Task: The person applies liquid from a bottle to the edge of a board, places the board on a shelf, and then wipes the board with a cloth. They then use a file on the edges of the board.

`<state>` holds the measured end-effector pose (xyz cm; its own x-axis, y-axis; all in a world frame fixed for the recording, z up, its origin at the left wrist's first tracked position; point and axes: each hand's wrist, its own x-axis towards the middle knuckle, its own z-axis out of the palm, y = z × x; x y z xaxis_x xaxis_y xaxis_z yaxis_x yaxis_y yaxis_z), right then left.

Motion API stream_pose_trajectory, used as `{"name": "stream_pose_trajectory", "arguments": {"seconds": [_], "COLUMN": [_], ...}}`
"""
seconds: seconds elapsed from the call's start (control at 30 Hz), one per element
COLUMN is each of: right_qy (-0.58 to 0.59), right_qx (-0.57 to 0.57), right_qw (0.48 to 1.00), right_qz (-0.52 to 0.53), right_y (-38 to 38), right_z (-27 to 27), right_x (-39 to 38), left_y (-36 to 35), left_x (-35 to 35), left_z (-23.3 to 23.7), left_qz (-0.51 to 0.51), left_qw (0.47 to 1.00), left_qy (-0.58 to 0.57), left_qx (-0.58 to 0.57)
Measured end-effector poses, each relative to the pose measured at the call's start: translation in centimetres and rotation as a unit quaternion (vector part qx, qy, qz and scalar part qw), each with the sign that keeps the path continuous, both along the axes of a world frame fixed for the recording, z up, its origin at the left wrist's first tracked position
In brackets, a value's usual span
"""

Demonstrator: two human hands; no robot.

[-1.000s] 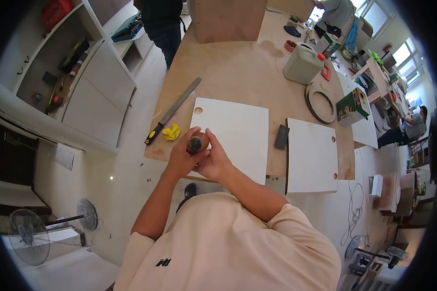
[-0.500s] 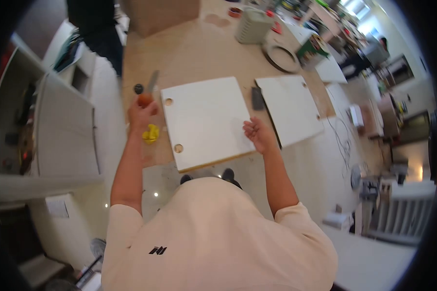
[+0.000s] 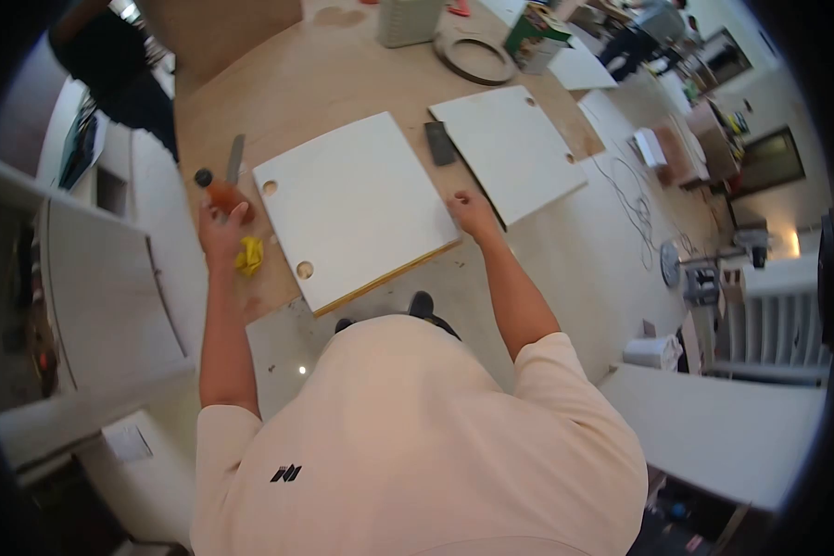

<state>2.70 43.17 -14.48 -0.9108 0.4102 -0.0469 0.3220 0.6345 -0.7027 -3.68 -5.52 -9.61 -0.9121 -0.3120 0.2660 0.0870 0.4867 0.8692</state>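
My left hand (image 3: pixel 221 233) is closed around the lower part of an orange bottle with a black cap (image 3: pixel 224 195), which leans at the table's left side. Just beyond the bottle lies a flat grey blade (image 3: pixel 235 157). A crumpled yellow cloth (image 3: pixel 248 257) rests right beside that hand. In front of me is a white panel (image 3: pixel 361 204) with two round holes along its left side. Near its right edge my right hand (image 3: pixel 473 215) has its fingers curled in; whether they hold anything is hidden. A dark grey block (image 3: pixel 440 144) lies beyond it, between the two panels.
A second white panel (image 3: pixel 510 153) lies to the right. Farther back are a roll of edging strip (image 3: pixel 475 59), a jerrycan (image 3: pixel 408 20) and a green-and-white box (image 3: pixel 536 39). A person in dark clothes (image 3: pixel 111 69) stands at far left. Cables (image 3: pixel 632 199) trail over the floor.
The view has shifted, so the table sits further up and left. My left hand stays at the orange bottle, which shows more clearly. My right hand's fingers have curled in beside the panel.
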Motion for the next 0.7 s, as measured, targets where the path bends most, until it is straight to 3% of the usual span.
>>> {"name": "stream_pose_trajectory", "arguments": {"seconds": [0.03,0.1,0.17,0.23,0.33,0.47,0.53,0.6,0.7], "right_qy": [-0.024,-0.064,-0.118,-0.147,-0.134,-0.148,-0.187,-0.23,-0.259], "right_qx": [0.027,0.084,0.083,0.05,-0.012,-0.064,-0.139,-0.227,-0.375], "right_qw": [0.999,0.991,0.984,0.981,0.985,0.979,0.963,0.933,0.869], "right_qz": [0.031,0.088,0.108,0.115,0.112,0.125,0.138,0.157,0.191], "right_y": [0.1,0.4,0.0,-0.1,0.0,0.9,1.6,1.4,2.4], "right_z": [-0.9,-2.0,-0.6,0.0,0.2,-0.6,0.3,5.5,5.5], "right_x": [-0.5,-0.9,-0.9,-0.5,-1.0,-1.9,-2.3,-3.0,-5.3], "left_y": [1.4,2.3,3.3,5.3,5.3,5.9,5.4,6.4,6.8], "left_x": [1.8,6.2,10.2,12.5,12.7,12.6,12.2,11.8,10.7], "left_z": [1.6,1.2,-1.3,-2.3,-7.9,-7.5,-6.1,-0.9,3.4], "left_qz": [0.055,0.02,-0.039,-0.067,-0.016,0.007,0.02,-0.001,-0.03], "left_qw": [0.997,0.996,0.963,0.917,0.925,0.923,0.914,0.896,0.861], "left_qy": [-0.014,-0.089,-0.204,-0.334,-0.375,-0.377,-0.376,-0.392,-0.406], "left_qx": [-0.056,-0.015,-0.172,-0.206,0.058,0.075,0.148,0.21,0.306]}}
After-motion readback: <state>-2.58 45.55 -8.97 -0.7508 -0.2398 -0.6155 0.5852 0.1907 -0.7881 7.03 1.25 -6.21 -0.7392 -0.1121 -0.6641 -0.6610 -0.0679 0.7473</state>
